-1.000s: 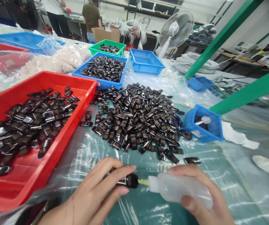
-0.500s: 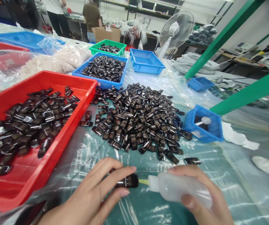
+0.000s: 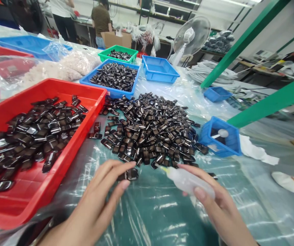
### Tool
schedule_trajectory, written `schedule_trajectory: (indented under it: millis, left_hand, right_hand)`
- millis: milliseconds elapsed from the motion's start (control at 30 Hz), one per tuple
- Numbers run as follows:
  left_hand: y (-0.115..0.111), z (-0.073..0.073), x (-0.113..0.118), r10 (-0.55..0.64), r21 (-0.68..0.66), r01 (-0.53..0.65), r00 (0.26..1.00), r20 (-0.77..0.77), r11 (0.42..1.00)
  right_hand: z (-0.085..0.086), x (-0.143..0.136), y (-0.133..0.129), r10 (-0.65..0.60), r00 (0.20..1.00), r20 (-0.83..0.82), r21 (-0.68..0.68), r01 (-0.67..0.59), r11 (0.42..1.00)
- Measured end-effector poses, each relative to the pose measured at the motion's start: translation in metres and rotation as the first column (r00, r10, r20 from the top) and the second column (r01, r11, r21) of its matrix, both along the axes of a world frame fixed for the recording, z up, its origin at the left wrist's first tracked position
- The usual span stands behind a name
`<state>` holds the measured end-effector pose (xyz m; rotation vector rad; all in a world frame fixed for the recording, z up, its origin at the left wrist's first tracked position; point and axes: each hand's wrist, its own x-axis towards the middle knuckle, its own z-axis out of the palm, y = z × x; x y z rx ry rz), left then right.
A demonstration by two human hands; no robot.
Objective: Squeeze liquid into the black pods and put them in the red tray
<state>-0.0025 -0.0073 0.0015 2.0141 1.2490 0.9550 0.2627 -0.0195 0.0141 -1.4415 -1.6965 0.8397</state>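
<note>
Between the fingertips and thumb of my left hand (image 3: pixel 104 191) is a small glossy black plastic piece (image 3: pixel 133 174); part of it is hidden behind the fingers. My right hand (image 3: pixel 213 194) is closed around a translucent white squeeze bottle (image 3: pixel 187 181) with a thin yellowish nozzle. The bottle lies tilted, its tip pointing up and left toward the pile, apart from the held piece. Just beyond both hands spreads a large heap of similar black pieces (image 3: pixel 154 126).
A red tray (image 3: pixel 67 157) with more black pieces stands at left. Behind the heap are a filled blue tray (image 3: pixel 134 83), a green tray (image 3: pixel 134 54) and another blue tray (image 3: pixel 159 77). At right, a small blue bin (image 3: pixel 228 147) stands near green posts (image 3: pixel 269 106). People stand farther back.
Both hands have moved away from me, toward the heap. The bottle's nozzle has left the held piece and now tilts upward; before, it pointed straight at the piece's end.
</note>
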Motion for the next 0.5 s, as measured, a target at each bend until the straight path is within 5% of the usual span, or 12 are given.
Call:
schedule_trajectory:
  millis: [133, 300, 433, 500]
  left_hand:
    - [0.005, 0.0, 0.0, 0.137, -0.086, -0.131, 0.988, 0.068, 0.988]
    - [0.006, 0.0, 0.0, 0.135, -0.196, -0.114, 0.986, 0.1, 0.974]
    - [0.005, -0.003, 0.0, 0.1, -0.134, -0.088, 0.992, 0.082, 0.987]
    - [0.004, -0.005, 0.0, 0.066, -0.093, -0.057, 0.994, 0.088, 0.994]
  right_hand:
    - [-0.011, -0.008, 0.004, -0.032, 0.998, 0.053, 0.055, 0.029, 0.998]
    - [-0.024, -0.023, 0.007, -0.067, 0.989, 0.134, 0.153, 0.046, 0.987]
    - [-0.023, -0.025, -0.002, -0.204, 0.957, 0.206, 0.432, 0.098, 0.896]
    - [-0.021, -0.032, -0.009, -0.156, 0.945, 0.287, 0.538, -0.024, 0.842]
